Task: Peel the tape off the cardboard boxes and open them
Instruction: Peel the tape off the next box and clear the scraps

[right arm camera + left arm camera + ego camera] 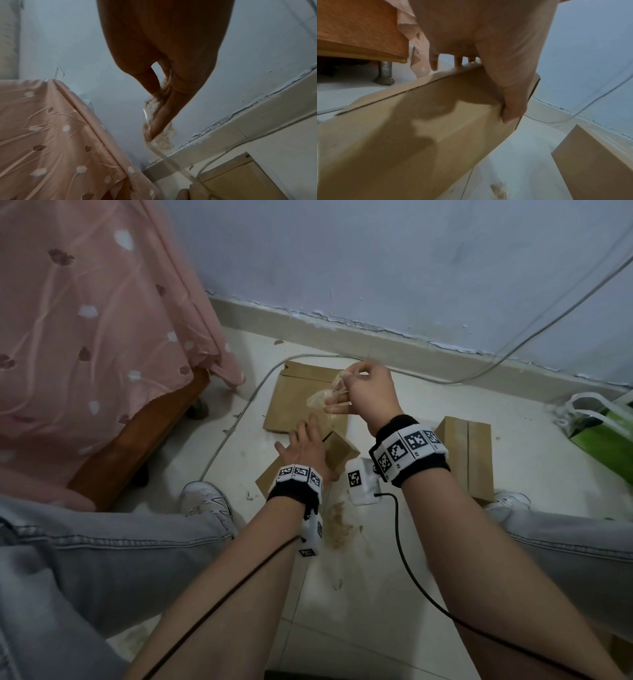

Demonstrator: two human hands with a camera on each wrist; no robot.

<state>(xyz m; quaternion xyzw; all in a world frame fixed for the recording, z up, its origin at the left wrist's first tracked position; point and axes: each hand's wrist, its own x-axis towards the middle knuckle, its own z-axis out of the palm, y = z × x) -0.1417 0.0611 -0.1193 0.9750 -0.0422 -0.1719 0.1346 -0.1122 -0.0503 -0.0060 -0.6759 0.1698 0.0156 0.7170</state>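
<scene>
A small brown cardboard box (339, 451) stands tilted on the tiled floor between my feet. My left hand (303, 446) holds it, with the fingers over its top and the thumb (511, 105) curled round an edge of the box (419, 128). Raised above it, my right hand (347, 380) pinches a crumpled strip of clear tape (320, 400). In the right wrist view the tape (154, 112) bunches round the fingertips (159, 121) and stretches down toward the box. Where the strip ends is hidden.
A flattened cardboard piece (294, 392) lies behind the box, and a second closed box (469, 453) stands to the right. Tape scraps (339, 529) litter the floor. A bed with a pink cover (85, 337) is at the left, a grey cable (236, 419) beside it, a green bag (603, 436) far right.
</scene>
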